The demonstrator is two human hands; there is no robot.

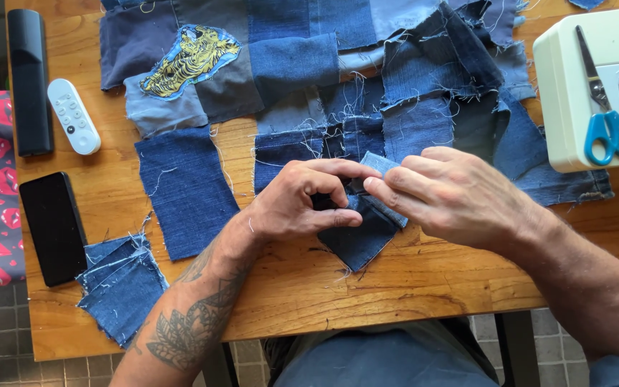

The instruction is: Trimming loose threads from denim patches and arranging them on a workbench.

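My left hand [299,202] and my right hand [453,195] meet over a small dark denim square [358,242] near the front of the wooden table [395,287]. Both pinch its upper edge, where a paler strip [381,163] is folded over. Above the hands spreads a patchwork of sewn denim pieces [352,79] with a yellow tiger patch [191,59]. A single denim square [186,190] lies left of my left hand.
A stack of denim squares [120,283] sits at the front left beside a black phone [54,228]. A white remote [73,116] and a black remote [29,79] lie at the back left. Blue-handled scissors [607,107] rest on a white sewing machine [574,93] at the right.
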